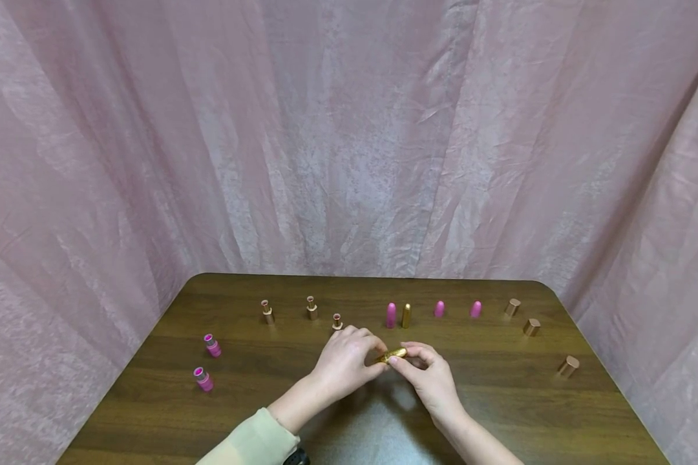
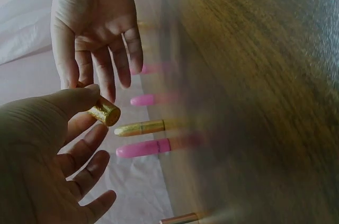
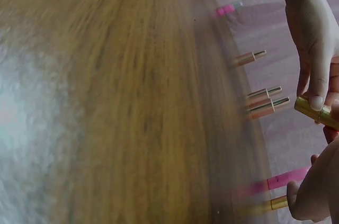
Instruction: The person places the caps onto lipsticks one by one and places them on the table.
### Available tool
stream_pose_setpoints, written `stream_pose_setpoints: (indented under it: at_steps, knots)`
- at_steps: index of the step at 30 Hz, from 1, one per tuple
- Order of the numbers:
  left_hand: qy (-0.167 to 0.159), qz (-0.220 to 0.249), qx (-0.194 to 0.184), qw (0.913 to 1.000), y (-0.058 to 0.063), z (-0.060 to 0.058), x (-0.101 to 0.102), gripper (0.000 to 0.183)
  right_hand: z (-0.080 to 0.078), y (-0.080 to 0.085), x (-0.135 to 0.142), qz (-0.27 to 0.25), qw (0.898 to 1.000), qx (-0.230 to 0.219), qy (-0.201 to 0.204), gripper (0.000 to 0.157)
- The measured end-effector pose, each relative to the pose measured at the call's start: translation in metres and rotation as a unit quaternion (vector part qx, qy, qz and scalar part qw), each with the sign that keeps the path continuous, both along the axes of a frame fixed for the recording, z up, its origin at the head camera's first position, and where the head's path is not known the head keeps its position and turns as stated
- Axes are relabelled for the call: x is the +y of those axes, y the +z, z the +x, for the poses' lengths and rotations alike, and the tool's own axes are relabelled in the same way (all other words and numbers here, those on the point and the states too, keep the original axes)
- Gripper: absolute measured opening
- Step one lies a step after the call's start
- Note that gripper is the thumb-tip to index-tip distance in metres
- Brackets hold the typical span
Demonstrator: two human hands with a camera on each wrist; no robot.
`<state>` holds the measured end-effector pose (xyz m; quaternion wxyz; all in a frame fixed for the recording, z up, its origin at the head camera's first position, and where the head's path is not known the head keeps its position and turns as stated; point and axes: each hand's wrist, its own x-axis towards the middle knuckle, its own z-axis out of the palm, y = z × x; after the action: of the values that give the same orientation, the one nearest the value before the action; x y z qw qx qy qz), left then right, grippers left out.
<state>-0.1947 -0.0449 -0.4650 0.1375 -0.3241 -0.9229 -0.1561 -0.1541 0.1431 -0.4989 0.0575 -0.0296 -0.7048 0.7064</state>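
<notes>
Both hands meet over the front middle of the table at one gold lipstick tube (image 1: 394,354), tilted sideways. My left hand (image 1: 344,363) pinches one end between thumb and index finger; its other fingers are spread in the left wrist view. The thumb and fingers of my right hand (image 1: 432,382) pinch the opposite, rounded end. In the left wrist view, the flat end of the gold tube (image 2: 109,114) faces the camera. Just beyond the hands stand a closed pink lipstick (image 1: 391,315) and a closed gold lipstick (image 1: 406,316), side by side.
Left on the wooden table (image 1: 151,400) stand uncapped rose-gold lipsticks (image 1: 311,310) and two uncapped pink lipsticks (image 1: 212,346), (image 1: 203,380). To the right are two pink caps (image 1: 439,309) and three rose-gold caps (image 1: 532,327). A pink curtain (image 1: 349,142) surrounds the table.
</notes>
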Motion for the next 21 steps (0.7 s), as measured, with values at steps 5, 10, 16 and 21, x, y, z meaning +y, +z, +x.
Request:
stream_pose_setpoints:
  at_steps: [5,10,16,21]
  knots:
    - [-0.015,0.021,-0.003,0.9997,-0.003,0.0,0.002,0.019,0.001,-0.002,0.002,0.028,0.999,0.023,0.007,0.027]
    - [-0.018,0.023,-0.012,0.9995,-0.004,-0.003,0.004,0.019,0.003,-0.001,0.008,0.082,0.995,0.052,0.014,0.024]
    - [0.001,0.019,-0.036,0.9992,0.006,-0.014,0.002,0.018,0.003,-0.001,0.029,0.189,0.977,0.095,0.023,0.022]
    - [0.009,-0.01,-0.035,0.9993,0.026,-0.032,-0.001,0.018,0.003,-0.001,0.055,0.289,0.949,0.124,0.029,0.027]
